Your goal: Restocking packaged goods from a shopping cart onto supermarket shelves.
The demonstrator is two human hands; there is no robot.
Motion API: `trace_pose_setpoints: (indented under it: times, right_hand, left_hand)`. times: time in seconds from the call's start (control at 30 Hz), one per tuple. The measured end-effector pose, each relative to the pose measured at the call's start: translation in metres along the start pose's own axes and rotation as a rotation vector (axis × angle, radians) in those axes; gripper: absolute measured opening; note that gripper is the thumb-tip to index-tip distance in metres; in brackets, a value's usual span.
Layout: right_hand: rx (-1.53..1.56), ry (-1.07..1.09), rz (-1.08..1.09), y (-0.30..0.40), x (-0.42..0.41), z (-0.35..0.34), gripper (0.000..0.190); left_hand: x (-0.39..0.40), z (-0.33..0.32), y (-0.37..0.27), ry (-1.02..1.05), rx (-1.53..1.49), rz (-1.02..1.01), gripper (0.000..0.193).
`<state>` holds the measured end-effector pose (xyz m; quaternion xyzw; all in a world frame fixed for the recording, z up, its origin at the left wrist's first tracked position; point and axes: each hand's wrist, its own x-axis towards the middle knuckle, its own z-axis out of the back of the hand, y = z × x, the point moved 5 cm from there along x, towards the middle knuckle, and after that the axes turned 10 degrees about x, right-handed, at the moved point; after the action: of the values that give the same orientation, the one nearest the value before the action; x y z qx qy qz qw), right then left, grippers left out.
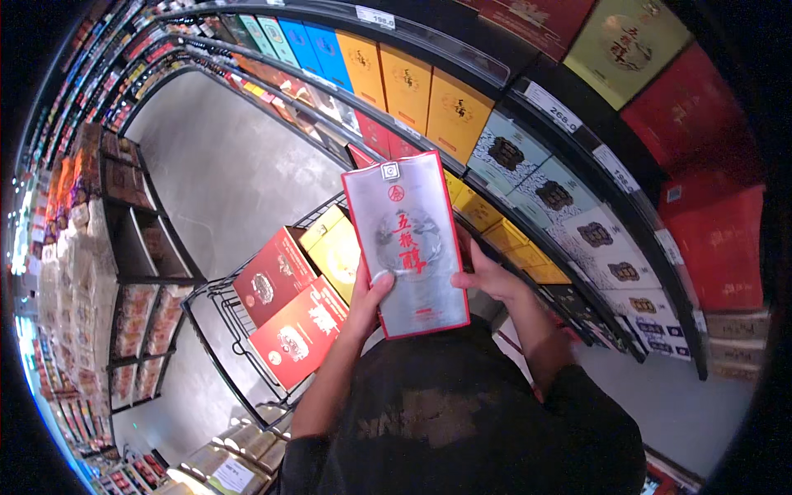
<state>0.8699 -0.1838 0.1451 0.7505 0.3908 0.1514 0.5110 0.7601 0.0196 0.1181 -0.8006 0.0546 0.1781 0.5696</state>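
Note:
A silver gift box with red edges stands before my chest, its front bearing a round landscape print and red writing. My left hand grips its lower left edge, thumb on the front. On the opposite edge, my right hand holds it with the thumb pressed to the front; the fingers of both hands are mostly hidden behind the box. Beyond my left forearm is a black wire shopping cart. It carries a dark red box, a brighter red box and a yellow box, partly covered by the silver one.
A shelf with price tags runs along the right, stocked with orange boxes, pale blue boxes and red boxes. Across the grey floor, a dark display rack holds packaged goods. Wrapped packs lie at the lower left.

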Motion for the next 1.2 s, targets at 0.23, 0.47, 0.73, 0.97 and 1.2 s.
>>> trace_pose_setpoints:
  times: [0.23, 0.47, 0.73, 0.97, 1.2]
  right_hand:
    - [-0.005, -0.015, 0.06, 0.007, -0.039, -0.052, 0.127]
    - [0.019, -0.2, 0.136, -0.017, -0.093, -0.073, 0.125]
    - [0.091, -0.32, 0.188, -0.006, -0.154, -0.089, 0.128]
    - [0.157, -0.358, 0.203, 0.005, -0.186, -0.067, 0.133]
    - [0.124, -0.405, 0.282, 0.032, -0.234, -0.02, 0.127]
  left_hand:
    - [-0.057, 0.004, -0.009, 0.028, 0.032, -0.019, 0.091]
    - [-0.088, -0.002, -0.012, 0.153, 0.072, -0.058, 0.097]
    - [-0.11, -0.036, -0.038, 0.417, 0.249, -0.158, 0.108]
    - [-0.108, -0.082, -0.041, 0.461, 0.343, -0.151, 0.108]
    - [-0.097, -0.148, -0.036, 0.509, 0.347, -0.128, 0.109]
